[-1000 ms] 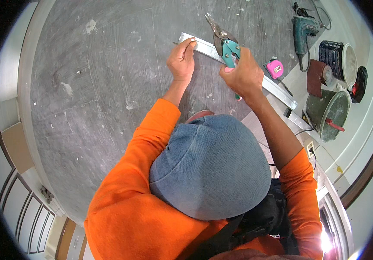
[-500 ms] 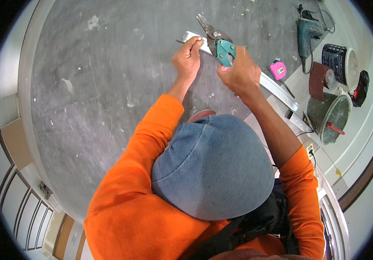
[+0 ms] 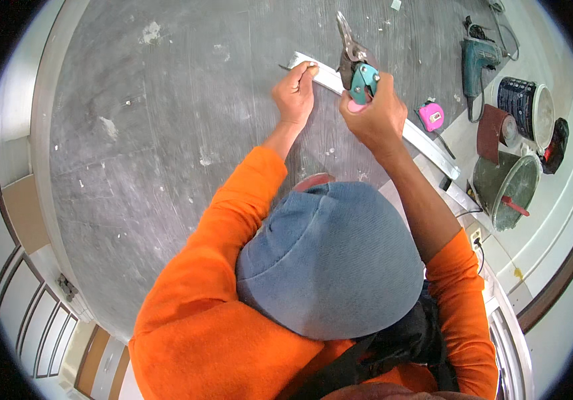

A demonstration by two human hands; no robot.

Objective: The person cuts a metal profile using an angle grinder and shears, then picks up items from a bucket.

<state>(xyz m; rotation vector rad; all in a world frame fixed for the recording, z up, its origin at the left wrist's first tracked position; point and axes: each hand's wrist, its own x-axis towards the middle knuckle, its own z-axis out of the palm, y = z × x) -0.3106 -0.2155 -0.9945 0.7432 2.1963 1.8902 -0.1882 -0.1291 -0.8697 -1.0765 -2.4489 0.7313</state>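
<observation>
My left hand point(image 3: 294, 99) pinches the left end of a long, shiny metal channel strip point(image 3: 431, 148) between thumb and fingers. A thin dark piece point(image 3: 285, 67) sticks out beside those fingers; I cannot tell what it is. In my right hand point(image 3: 378, 115) are tin snips point(image 3: 358, 70) with teal and pink handles and dark metal jaws. The jaws point up and away, beyond the strip's far side, with nothing visible between them. My right hand and the snips hide the middle of the strip.
The grey floor point(image 3: 153, 127) has white specks. At right lie a pink tape measure point(image 3: 431, 116), a teal power drill point(image 3: 478, 63) with its cord, a dark bucket point(image 3: 517, 107), a sandpaper roll point(image 3: 492, 130) and a tilted bucket point(image 3: 508, 187). My denim-covered knee point(image 3: 333, 260) is in front.
The tin snips have moved right along the strip, and their jaws have turned to point more upward. My left hand keeps its pinch on the strip's end. The whole view has shifted slightly.
</observation>
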